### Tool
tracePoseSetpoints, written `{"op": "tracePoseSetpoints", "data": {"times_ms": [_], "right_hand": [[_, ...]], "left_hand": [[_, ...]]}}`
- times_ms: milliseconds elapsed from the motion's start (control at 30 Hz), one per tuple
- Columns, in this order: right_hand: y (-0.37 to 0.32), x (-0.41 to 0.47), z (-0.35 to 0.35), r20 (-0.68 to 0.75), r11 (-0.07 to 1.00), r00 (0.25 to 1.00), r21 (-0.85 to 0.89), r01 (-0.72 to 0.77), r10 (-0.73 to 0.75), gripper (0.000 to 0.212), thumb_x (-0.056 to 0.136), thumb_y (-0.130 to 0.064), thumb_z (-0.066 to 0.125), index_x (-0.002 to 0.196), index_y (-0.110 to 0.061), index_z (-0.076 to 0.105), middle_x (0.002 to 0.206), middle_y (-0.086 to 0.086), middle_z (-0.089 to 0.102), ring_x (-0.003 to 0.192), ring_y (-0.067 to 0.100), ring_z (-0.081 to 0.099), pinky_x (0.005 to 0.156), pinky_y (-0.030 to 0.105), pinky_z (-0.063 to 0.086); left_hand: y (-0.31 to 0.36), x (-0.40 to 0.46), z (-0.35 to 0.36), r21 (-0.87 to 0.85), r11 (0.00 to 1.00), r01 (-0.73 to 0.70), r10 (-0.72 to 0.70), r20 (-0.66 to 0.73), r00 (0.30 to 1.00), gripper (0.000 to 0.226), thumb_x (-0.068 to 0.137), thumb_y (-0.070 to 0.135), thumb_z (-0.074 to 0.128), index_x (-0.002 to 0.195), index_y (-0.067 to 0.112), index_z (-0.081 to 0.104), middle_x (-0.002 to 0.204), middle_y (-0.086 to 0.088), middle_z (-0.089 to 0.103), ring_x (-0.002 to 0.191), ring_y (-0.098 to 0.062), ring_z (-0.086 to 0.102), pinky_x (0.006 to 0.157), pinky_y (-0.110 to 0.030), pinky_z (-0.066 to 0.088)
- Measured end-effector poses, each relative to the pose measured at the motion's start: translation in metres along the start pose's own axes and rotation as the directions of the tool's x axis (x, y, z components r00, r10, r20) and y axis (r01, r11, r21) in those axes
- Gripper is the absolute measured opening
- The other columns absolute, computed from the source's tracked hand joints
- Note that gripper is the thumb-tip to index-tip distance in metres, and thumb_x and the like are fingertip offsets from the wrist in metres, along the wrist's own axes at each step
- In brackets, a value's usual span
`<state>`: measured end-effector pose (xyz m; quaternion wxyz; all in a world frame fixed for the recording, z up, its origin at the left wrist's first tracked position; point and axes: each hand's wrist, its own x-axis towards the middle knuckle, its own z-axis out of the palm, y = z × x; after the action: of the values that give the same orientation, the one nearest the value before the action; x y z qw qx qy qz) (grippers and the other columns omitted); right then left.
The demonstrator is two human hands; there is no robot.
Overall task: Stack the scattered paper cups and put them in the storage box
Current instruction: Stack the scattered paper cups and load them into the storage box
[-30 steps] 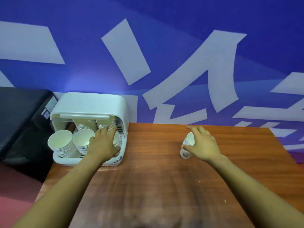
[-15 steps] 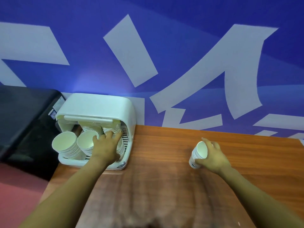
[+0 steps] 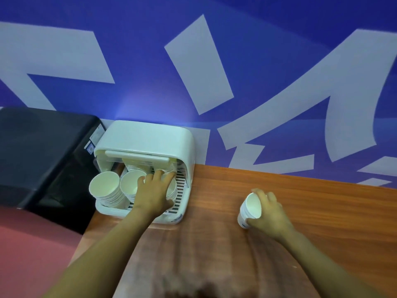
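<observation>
Right of the storage box, on the wooden surface, right hand grips one tilted paper cup. Left hand rests, fingers curled, on a cup stack inside the box. Stowing step; next, likely, carry the loose cup over and nest it. Two more stacks at front, further ones behind, count unclear.

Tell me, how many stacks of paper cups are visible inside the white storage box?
4 at least: leftmost stack, middle stack, one under the left hand, and back stack behind. The storage box may hide more.
</observation>
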<state>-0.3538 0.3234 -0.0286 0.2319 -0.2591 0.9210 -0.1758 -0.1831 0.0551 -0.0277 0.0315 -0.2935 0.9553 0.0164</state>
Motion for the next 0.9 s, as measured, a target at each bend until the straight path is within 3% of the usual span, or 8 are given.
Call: {"op": "tracePoseSetpoints", "data": {"times_ms": [333,467,533,667,800,900], "right_hand": [[-0.043,-0.01,0.03,0.045,0.991,0.994,0.094,0.099,-0.103,0.079,0.07,-0.027,0.075,0.137,-0.031,0.031,0.121,-0.005,0.028,0.108,0.023,0.047,0.089,0.029,0.044],[-0.052,-0.014,0.039,0.049,0.986,0.99,0.104,0.129,-0.134,0.077,0.07,-0.027,0.075,0.135,-0.031,0.032,0.12,-0.005,0.028,0.106,0.022,0.048,0.088,0.027,0.044],[-0.057,-0.016,0.043,0.044,0.986,0.99,0.105,0.13,-0.136,0.076,0.07,-0.028,0.074,0.134,-0.032,0.032,0.118,-0.006,0.028,0.105,0.021,0.047,0.086,0.025,0.043],[-0.064,-0.019,0.043,0.029,0.986,0.993,0.128,0.111,-0.115,0.079,0.067,-0.025,0.075,0.134,-0.033,0.033,0.117,-0.006,0.029,0.107,0.021,0.046,0.087,0.027,0.044],[-0.08,-0.023,0.037,0.0,0.978,0.989,0.144,0.148,-0.149,0.08,0.065,-0.026,0.076,0.132,-0.035,0.035,0.118,-0.007,0.032,0.107,0.02,0.046,0.089,0.029,0.045],[-0.102,-0.026,0.029,-0.034,0.962,0.98,0.19,0.197,-0.194,0.081,0.065,-0.023,0.077,0.133,-0.036,0.035,0.121,-0.006,0.033,0.106,0.016,0.045,0.087,0.022,0.039]], "left_hand": [[-0.016,0.008,0.002,-0.044,0.999,-0.007,0.004,-0.073,0.997,0.071,0.079,0.04,0.066,0.142,0.028,0.035,0.133,-0.009,0.045,0.119,-0.03,0.044,0.091,-0.04,0.041],[-0.017,0.011,0.01,-0.041,0.999,-0.03,0.026,-0.093,0.995,0.074,0.054,0.036,0.086,0.122,0.022,0.061,0.114,-0.018,0.055,0.093,-0.037,0.056,0.067,-0.041,0.049],[-0.017,0.01,0.009,-0.044,0.999,-0.03,0.025,-0.104,0.994,0.073,0.061,0.039,0.083,0.127,0.024,0.057,0.122,-0.018,0.052,0.099,-0.037,0.054,0.073,-0.043,0.048],[-0.019,0.009,0.006,-0.064,0.998,-0.027,0.02,-0.102,0.995,0.073,0.08,0.049,0.064,0.143,0.033,0.033,0.144,-0.009,0.032,0.128,-0.031,0.034,0.101,-0.045,0.032],[-0.027,0.002,-0.001,-0.114,0.991,-0.077,0.061,-0.144,0.988,0.077,0.072,0.046,0.072,0.141,0.033,0.04,0.139,-0.01,0.041,0.127,-0.032,0.038,0.102,-0.049,0.031],[-0.035,-0.008,-0.003,-0.101,0.989,-0.103,0.089,-0.139,0.986,0.079,0.07,0.044,0.074,0.14,0.032,0.04,0.138,-0.008,0.044,0.127,-0.032,0.04,0.101,-0.051,0.034]]}}
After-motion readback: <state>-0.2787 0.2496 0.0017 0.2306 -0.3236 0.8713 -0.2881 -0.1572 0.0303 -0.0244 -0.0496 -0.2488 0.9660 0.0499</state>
